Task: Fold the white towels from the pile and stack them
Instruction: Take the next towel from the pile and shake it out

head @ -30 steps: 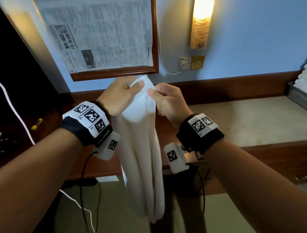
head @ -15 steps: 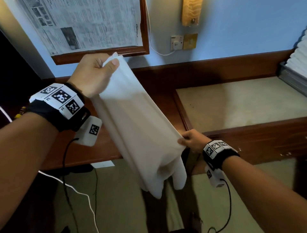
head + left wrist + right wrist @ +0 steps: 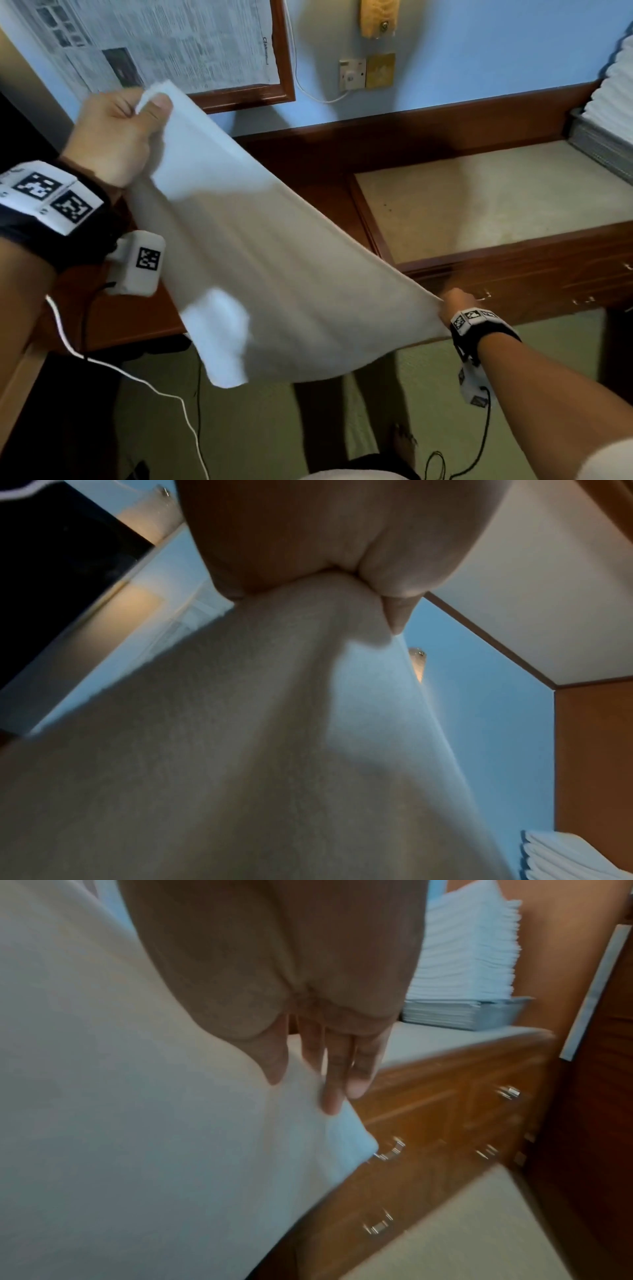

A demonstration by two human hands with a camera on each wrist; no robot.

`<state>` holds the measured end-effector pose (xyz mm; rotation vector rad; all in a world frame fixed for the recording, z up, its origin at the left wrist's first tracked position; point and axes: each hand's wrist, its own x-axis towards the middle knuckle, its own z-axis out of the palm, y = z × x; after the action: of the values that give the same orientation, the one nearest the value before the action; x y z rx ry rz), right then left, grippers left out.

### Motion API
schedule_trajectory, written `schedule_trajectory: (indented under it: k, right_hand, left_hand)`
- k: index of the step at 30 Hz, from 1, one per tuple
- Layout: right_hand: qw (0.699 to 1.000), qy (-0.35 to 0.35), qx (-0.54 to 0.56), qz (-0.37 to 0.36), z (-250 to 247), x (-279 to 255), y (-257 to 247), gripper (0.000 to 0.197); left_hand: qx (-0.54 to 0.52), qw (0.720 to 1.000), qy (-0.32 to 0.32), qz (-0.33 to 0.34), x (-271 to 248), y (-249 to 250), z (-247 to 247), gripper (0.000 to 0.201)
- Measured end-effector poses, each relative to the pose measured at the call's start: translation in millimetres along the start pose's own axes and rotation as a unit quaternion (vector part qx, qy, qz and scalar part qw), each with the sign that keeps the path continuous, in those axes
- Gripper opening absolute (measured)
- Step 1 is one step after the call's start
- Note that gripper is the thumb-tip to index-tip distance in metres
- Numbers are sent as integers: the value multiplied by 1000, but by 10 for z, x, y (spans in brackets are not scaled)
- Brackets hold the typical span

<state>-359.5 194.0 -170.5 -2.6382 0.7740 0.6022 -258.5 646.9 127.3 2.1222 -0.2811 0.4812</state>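
Note:
A white towel (image 3: 260, 260) is stretched slantwise in the air in front of the wooden desk. My left hand (image 3: 137, 123) pinches its upper corner, high at the left near the framed newspaper. My right hand (image 3: 452, 305) grips the opposite corner, low at the right by the desk's front edge. In the left wrist view the towel (image 3: 240, 750) hangs bunched from between thumb and fingers (image 3: 397, 615). The right wrist view has the towel (image 3: 137, 1123) pinched under my thumb and fingers (image 3: 332, 1096). One loose corner hangs down at the lower middle.
A tall stack of folded white towels (image 3: 613, 92) sits in a grey tray (image 3: 603, 147) at the desk's right end. The desk top (image 3: 479, 202) has a beige inset. Drawers with metal handles (image 3: 387, 1150) face me. A white cable (image 3: 137, 380) and black cables trail across the floor.
My right hand let go near the top, slid down the towel's edge and pulled it out to the right. The towel went from hanging bunched to spread slantwise between both hands.

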Motion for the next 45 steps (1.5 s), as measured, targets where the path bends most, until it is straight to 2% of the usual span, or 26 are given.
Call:
schedule_trajectory:
  k: [2, 3, 5, 7, 8, 10, 11, 12, 16, 18, 20, 23, 24, 26, 30, 33, 36, 38, 41, 45]
  right_hand:
    - [998, 30, -1, -56, -87, -102, -294, 26]
    - [993, 52, 35, -97, -152, -170, -498, 30]
    - [958, 93, 154, -224, -355, -359, -963, 36]
    - [883, 93, 286, -361, -635, -635, -1420, 41]
    - [840, 62, 345, -413, -803, -797, -1611, 45]
    - [762, -33, 431, -483, -1094, -1072, -1897, 47]
    - [731, -66, 451, -508, -1195, -1150, -1990, 44]
    - [713, -79, 462, -522, -1273, -1205, -2063, 39]
    - [697, -69, 503, -507, -1404, -1289, -2206, 27]
    - [692, -76, 507, -509, -1482, -1335, -2268, 28]
    - [704, -87, 475, -521, -1594, -1363, -2317, 32]
    - [713, -104, 418, -553, -1720, -1367, -2336, 24]
    - [715, -97, 416, -553, -1739, -1362, -2344, 20]
    - [722, -37, 412, -554, -1763, -1304, -2359, 11]
    - [727, 61, 380, -568, -1885, -1199, -2408, 32]
    - [735, 115, 333, -579, -2096, -1139, -2377, 36]
    - [736, 126, 300, -593, -2273, -989, -2299, 26]
    - [730, 134, 280, -609, -2374, -911, -2263, 22]
    - [715, 167, 269, -623, -2574, -815, -2236, 31]
    - [696, 153, 335, -617, -2863, -674, -2149, 19]
  left_hand:
    - [-1, 999, -46, 14, -68, 74, 208, 42]
    - [12, 997, -75, 21, -103, 110, 327, 41]
    - [51, 988, -139, 40, -193, 211, 576, 40]
    - [64, 978, -191, 59, -284, 302, 779, 41]
    - [64, 974, -210, 63, -313, 330, 860, 41]
    - [40, 970, -235, 48, -380, 398, 970, 43]
    - [23, 970, -238, 43, -412, 440, 998, 44]
    - [8, 971, -236, 41, -423, 459, 1009, 45]
    - [-39, 979, -198, 16, -406, 498, 897, 34]
    - [-66, 980, -190, 5, -392, 496, 841, 30]
    - [-74, 980, -186, -2, -402, 510, 823, 25]
    - [-76, 981, -177, -12, -387, 504, 837, 27]
    - [-80, 981, -174, -12, -379, 513, 845, 29]
    - [-83, 983, -161, -14, -347, 546, 868, 38]
    - [-114, 983, -145, -14, -248, 601, 963, 29]
    - [-162, 977, -138, -17, -188, 597, 1074, 28]
    - [-168, 978, -120, -8, -155, 579, 1199, 42]
    - [-169, 980, -106, 2, -152, 553, 1281, 37]
    - [-189, 978, -93, -1, -179, 501, 1438, 33]
    - [-188, 971, -141, -35, -347, 300, 1734, 49]
